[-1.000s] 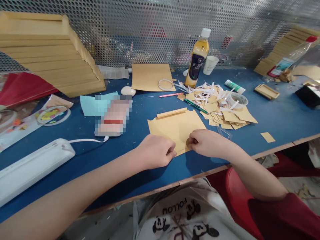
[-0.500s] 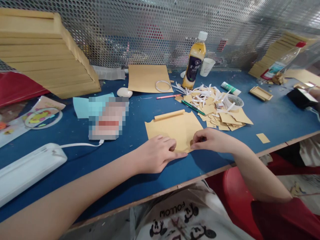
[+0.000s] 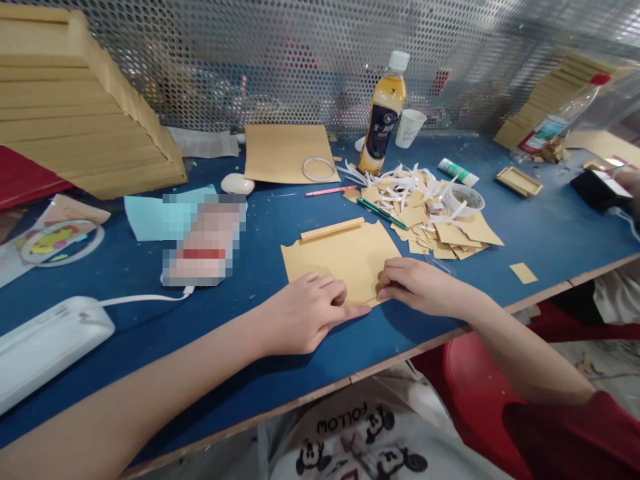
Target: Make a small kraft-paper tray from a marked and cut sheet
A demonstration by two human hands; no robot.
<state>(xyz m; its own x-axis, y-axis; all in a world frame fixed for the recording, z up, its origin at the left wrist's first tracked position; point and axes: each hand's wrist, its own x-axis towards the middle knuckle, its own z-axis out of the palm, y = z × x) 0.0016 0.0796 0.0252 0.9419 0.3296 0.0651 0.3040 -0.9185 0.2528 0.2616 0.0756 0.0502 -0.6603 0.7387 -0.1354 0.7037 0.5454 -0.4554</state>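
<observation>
A tan sheet of paper (image 3: 345, 257) lies on the blue table in front of me, its far edge folded into a narrow strip. My left hand (image 3: 310, 312) rests on its near left part, with the index finger stretched along the near edge and the other fingers curled. At the near right corner, my right hand (image 3: 407, 285) has thumb and fingers pinched together on the paper's edge. Part of the near edge is hidden under both hands.
Paper scraps (image 3: 425, 207), a green pen (image 3: 383, 212) and a pink pencil (image 3: 330, 191) lie beyond the sheet. A drink bottle (image 3: 383, 123) stands behind. To the left are a phone (image 3: 205, 240) and a white power strip (image 3: 55, 347). Another person's hand (image 3: 627, 183) is far right.
The fingers of my right hand have closed in on the near right corner of the sheet. My left hand stays on the near edge. The view has shifted slightly.
</observation>
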